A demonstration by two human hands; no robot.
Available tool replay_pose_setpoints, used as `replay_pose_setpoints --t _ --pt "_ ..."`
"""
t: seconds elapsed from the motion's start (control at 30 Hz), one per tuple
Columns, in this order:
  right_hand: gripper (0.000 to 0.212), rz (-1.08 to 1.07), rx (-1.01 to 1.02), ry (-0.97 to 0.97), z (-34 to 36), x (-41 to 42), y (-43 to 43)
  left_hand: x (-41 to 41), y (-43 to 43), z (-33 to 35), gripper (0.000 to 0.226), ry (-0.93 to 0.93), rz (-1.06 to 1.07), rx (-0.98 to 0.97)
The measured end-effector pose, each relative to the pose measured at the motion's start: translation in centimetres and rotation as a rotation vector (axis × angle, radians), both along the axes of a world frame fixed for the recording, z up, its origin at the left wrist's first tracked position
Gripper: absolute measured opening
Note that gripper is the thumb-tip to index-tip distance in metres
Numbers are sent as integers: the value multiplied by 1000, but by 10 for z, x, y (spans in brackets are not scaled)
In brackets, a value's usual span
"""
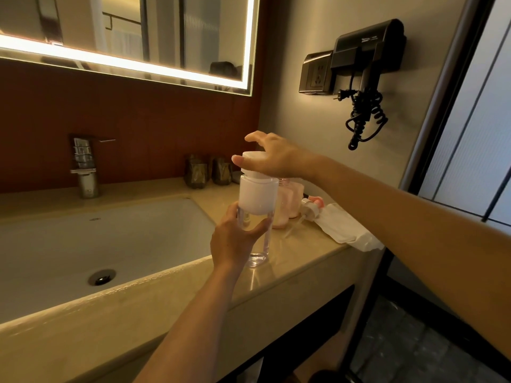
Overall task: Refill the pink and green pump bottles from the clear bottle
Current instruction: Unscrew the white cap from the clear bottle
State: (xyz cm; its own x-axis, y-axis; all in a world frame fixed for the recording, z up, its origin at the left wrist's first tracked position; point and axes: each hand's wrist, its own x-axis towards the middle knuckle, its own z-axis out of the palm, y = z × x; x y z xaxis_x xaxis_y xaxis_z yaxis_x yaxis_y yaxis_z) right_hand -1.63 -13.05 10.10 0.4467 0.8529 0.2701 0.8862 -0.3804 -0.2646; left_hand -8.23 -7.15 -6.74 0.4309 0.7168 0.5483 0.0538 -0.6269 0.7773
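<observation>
A clear bottle (258,246) with a tall white collar stands on the beige counter (298,261) just right of the sink. My left hand (235,239) grips its transparent lower body. My right hand (273,158) comes from the right and holds the white flip lid (253,157) at the bottle's top, thumb on its left rim. Directly behind it stands a pink bottle (289,201) without its pump. A pink and white pump head (311,207) lies on the counter to its right. No green bottle is visible.
The white sink basin (110,244) with a drain lies to the left, a chrome tap (85,167) behind it. Two dark tumblers (208,170) stand at the back wall. A white cloth (345,228) lies at the counter's right edge. A hair dryer (367,62) hangs on the wall.
</observation>
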Motion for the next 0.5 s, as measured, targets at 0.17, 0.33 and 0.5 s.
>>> replay_pose_setpoints --t 0.17,0.33,0.5 --pt "72 -123 -3 -219 -8 2 3 0 -1 1 68 -4 -3 -5" --pt "60 80 67 -40 -9 7 0 -1 -1 1 67 -9 2 -10" --pt "76 -22 83 -160 -5 7 -1 0 -1 0 67 -16 -6 -13"
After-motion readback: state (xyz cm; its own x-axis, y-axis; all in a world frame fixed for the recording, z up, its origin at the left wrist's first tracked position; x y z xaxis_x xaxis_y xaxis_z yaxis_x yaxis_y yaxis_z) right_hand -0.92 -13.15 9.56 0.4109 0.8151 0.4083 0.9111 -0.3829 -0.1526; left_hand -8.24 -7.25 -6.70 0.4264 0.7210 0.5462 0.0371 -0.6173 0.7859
